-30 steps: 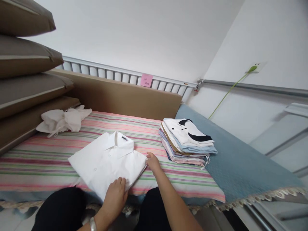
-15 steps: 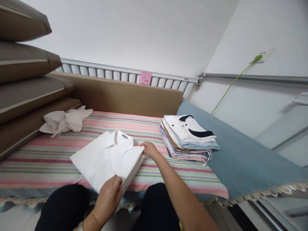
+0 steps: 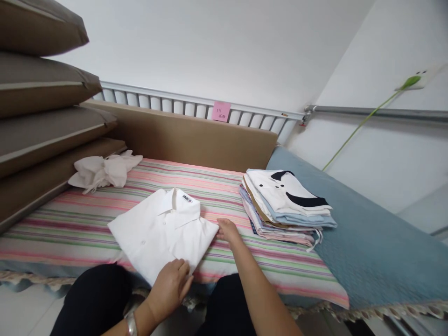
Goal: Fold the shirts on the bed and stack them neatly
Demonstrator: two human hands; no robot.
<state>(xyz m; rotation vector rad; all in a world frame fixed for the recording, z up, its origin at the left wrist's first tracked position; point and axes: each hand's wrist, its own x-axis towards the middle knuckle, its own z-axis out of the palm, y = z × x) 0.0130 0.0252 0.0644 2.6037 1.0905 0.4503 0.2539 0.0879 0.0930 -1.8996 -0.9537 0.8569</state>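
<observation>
A white shirt [image 3: 154, 238] lies folded on the striped cloth [image 3: 84, 233], left of its middle, with the nearest corner of the shirt reaching the cloth's front edge. It is plain white and set askew, the collar [image 3: 191, 211] pointing toward the back edge and standing slightly raised and open, so that bold black lettering shows on its inside; the last letter is hard to make out. Two small pale buttons show on the front, one just below the collar, the other farther left on a smooth stretch. Faint creases and soft folds cross the right half, while the outline runs fairly straight down to the near corner, with a pointed corner out on either side. The two hands are apart. The left hand [image 3: 171, 284], fingers bent and thumb held away, is at the shirt's lower right side; whether it pinches the fabric cannot be told. The right hand [image 3: 227, 230] has its fingertips at the right-hand corner, and its grip is likewise unclear. Toward the cloth's right edge sits a stack of folded clothes [image 3: 269, 189], well apart from the shirt.
</observation>
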